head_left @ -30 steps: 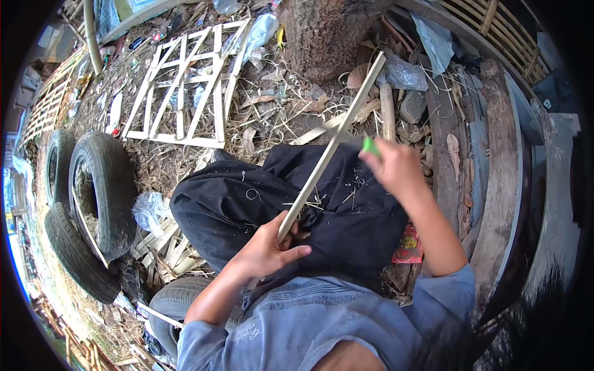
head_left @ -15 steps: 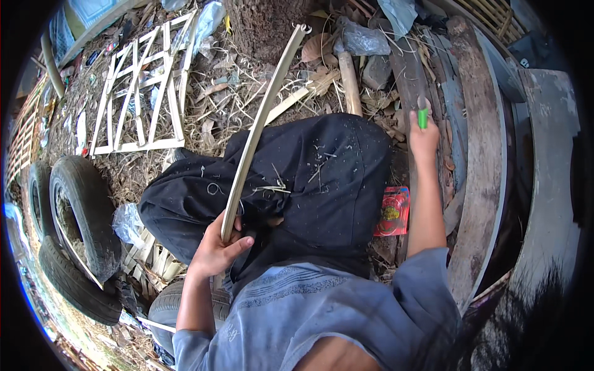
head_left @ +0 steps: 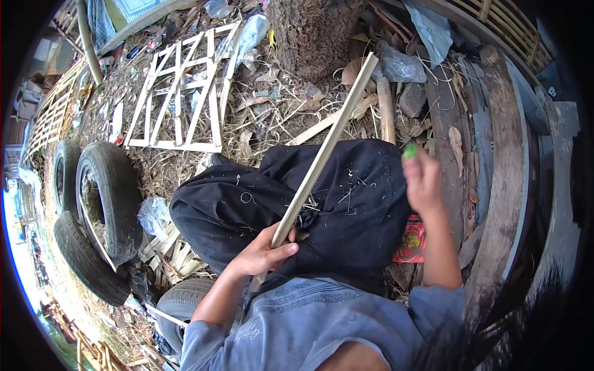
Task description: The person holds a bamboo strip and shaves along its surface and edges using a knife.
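A long split bamboo strip slants up and away over my lap. My left hand is closed around its lower part, thumb lying along it. Its far end reaches toward the tree trunk, above the littered ground. My right hand is closed on a green-handled knife, beside my right knee and apart from the strip. Only the green handle shows clearly; the blade cannot be made out. Thin shavings lie on my black trousers.
A lattice frame of pale strips lies far left, near the tree trunk. Old tyres are at the left. Wooden planks run along the right. A red packet lies by my right thigh; a wooden-handled tool lies ahead.
My right hand has come back from over the planks toward my right knee with the knife. The strip leans further right in the view, which has itself shifted.
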`<state>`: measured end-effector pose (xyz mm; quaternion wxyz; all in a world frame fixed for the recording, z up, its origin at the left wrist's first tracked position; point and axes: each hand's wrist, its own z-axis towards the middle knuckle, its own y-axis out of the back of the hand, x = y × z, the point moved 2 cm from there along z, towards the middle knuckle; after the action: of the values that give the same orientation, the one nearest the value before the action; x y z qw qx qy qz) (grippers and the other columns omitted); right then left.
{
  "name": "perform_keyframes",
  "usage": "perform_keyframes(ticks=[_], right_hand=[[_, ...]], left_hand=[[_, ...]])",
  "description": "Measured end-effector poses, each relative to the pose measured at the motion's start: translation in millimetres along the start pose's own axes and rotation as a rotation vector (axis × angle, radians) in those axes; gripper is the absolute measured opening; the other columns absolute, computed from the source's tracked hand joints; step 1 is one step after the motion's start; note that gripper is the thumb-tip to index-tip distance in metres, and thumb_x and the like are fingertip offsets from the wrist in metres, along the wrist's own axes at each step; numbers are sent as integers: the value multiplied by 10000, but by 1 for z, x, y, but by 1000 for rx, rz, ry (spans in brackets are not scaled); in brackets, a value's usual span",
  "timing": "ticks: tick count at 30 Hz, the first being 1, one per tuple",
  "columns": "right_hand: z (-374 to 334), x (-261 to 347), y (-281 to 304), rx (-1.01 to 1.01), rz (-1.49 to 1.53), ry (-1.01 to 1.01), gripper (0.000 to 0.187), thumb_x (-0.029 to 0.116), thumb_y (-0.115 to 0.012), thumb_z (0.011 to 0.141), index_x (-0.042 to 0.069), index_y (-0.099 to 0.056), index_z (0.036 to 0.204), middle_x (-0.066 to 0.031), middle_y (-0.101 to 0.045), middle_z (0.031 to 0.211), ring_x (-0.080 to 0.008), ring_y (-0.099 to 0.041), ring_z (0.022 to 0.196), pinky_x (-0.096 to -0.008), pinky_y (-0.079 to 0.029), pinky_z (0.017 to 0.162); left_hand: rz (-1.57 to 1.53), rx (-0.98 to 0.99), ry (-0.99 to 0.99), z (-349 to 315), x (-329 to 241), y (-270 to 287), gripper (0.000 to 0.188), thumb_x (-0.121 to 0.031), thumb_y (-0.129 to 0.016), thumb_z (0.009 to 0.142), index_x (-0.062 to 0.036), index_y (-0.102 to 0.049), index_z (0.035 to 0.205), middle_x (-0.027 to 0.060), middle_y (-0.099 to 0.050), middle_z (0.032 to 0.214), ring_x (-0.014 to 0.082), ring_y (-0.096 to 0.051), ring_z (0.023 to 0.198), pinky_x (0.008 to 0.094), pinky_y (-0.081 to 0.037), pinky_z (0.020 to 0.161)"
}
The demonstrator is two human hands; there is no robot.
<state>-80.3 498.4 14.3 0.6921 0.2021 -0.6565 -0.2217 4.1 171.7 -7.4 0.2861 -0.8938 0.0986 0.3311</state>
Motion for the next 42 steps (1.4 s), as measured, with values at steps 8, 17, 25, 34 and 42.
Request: perform_keyframes(ticks=[8,17,25,34,42], right_hand=[[-3,8,-59,327,-305,481,472,522,-601,871,75,-584,719,-106,-597,594,-309,-625,553,-405,-475,479],[47,-9,-32,29,-575,553,573,630,-559,835,74,-552,699,-81,-579,603,-277,-625,538,-394,-475,456],[61,-32,6,-189,-643,75,546,552,-530,915,26,-632,811,-149,-614,645,-353,-636,609,-442,-479,539],[-4,44,-16,50,-431,357,503,534,-643,846,58,-552,712,-114,-555,586,-329,-608,538,-412,-470,503],[40,-16,4,47,-623,8,530,567,-557,888,53,-683,860,-177,-646,678,-387,-649,672,-475,-513,621]], left_hand=[[377,-14,-86,10,-27,-28,376,-150,-786,814,-76,-440,941,-70,-358,645,22,-355,552,204,-294,484],[392,-89,-143,5,-33,-7,411,-49,-794,775,-100,-409,908,-71,-394,635,19,-357,540,210,-293,466],[365,-51,-140,-9,-27,-5,366,-16,-760,799,-89,-422,920,-66,-390,639,16,-362,541,205,-288,467],[226,78,-24,2,-12,-9,397,-15,-755,810,-111,-378,894,-85,-358,619,9,-332,541,203,-279,470],[451,0,-85,-8,-5,-22,330,-54,-747,808,-40,-453,956,-43,-384,632,38,-362,566,228,-331,496]])
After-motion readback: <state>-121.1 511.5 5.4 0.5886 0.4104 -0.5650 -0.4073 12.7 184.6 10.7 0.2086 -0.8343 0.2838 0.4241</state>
